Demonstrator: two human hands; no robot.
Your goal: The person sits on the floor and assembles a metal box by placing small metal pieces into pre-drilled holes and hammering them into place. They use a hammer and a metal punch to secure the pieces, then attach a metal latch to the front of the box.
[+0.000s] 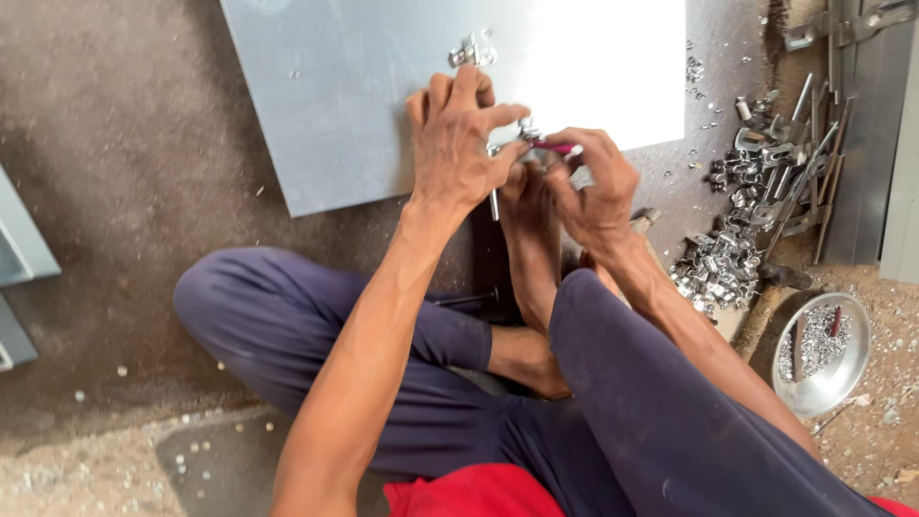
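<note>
right hand (593, 196) pinches my pink-handled tool (557, 147), lying sideways toward the latch (522, 132); left hand (459, 144) clamps that latch against the panel (383, 86) edge.

Rough grey-brown floor (124, 191), grey metal sheet (354, 105) lying flat on it, right of the sheet a heap of small shiny metal fittings (728, 263), metal strips (814, 163), round steel dish (823, 354)

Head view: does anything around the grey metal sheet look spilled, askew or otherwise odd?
Small shiny metal bits lie scattered over the floor beside the grey metal sheet, apart from the heap of silver metal fittings and the round steel dish. The sheet lies skewed, and a bare foot reaches its edge.
</note>
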